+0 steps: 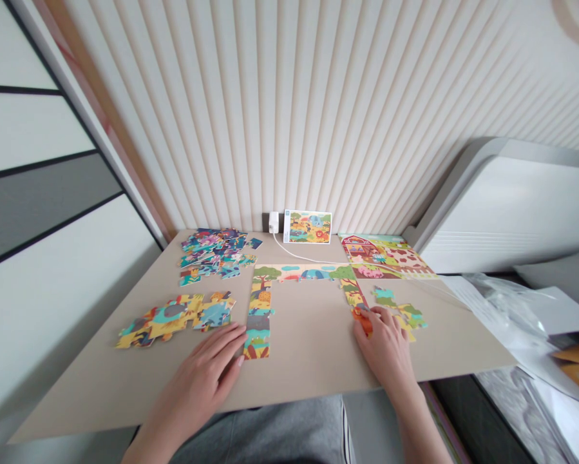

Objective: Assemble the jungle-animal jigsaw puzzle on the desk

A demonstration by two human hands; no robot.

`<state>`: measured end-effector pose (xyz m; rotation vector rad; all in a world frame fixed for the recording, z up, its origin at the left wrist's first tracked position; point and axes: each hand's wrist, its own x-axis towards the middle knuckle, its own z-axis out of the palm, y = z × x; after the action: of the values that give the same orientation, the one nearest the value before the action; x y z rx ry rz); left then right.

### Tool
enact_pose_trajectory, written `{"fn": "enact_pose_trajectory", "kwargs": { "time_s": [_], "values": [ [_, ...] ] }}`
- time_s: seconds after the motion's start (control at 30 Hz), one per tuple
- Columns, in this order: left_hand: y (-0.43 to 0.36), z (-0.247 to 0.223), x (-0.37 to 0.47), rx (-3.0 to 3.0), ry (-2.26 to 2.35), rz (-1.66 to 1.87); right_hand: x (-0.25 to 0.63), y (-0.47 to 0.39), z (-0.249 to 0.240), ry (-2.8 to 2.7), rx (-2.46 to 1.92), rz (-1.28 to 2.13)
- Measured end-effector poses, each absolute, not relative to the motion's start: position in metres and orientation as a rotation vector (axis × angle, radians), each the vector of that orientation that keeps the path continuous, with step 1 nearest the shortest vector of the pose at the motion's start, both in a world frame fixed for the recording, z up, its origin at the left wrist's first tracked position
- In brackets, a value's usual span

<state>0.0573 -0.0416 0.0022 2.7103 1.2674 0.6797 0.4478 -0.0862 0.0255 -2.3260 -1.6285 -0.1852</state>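
Note:
My left hand (pixel 207 364) lies flat on the table, fingers stretched out, its fingertips beside the lower end of the joined left puzzle border (pixel 259 322). My right hand (pixel 386 338) is bent over an orange puzzle piece (pixel 363 320) at the lower end of the right border strip (pixel 351 290), fingertips on it. The fingers partly hide this piece, so I cannot tell whether it is locked in. A top border strip (pixel 308 272) links both sides. Loose pieces (pixel 408 314) lie right of my right hand, and a yellow and blue group (pixel 173 319) lies left of the border.
A picture card (pixel 307 227) leans against the pleated wall. From a white charger (pixel 274 223), a cable (pixel 313 259) runs across the table. A pile of dark pieces (pixel 216 251) sits back left; a farm puzzle (pixel 386 256) lies back right. Clear plastic (pixel 511 303) is beyond the right edge.

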Motion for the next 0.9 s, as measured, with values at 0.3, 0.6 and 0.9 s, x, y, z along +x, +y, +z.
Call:
{"fn": "enact_pose_trajectory", "kwargs": {
  "time_s": [0.3, 0.6, 0.9],
  "values": [
    [-0.041, 0.001, 0.057, 2.710, 1.275, 0.686, 0.456, -0.079, 0.039, -1.845, -2.306, -0.220],
    [-0.040, -0.001, 0.057, 2.748, 1.274, 0.670, 0.463, -0.073, 0.036, -2.011, -2.118, -0.223],
    [-0.040, 0.003, 0.058, 2.731, 1.268, 0.726, 0.474, -0.061, 0.034, -2.041, -2.066, -0.184]
  ]
}}
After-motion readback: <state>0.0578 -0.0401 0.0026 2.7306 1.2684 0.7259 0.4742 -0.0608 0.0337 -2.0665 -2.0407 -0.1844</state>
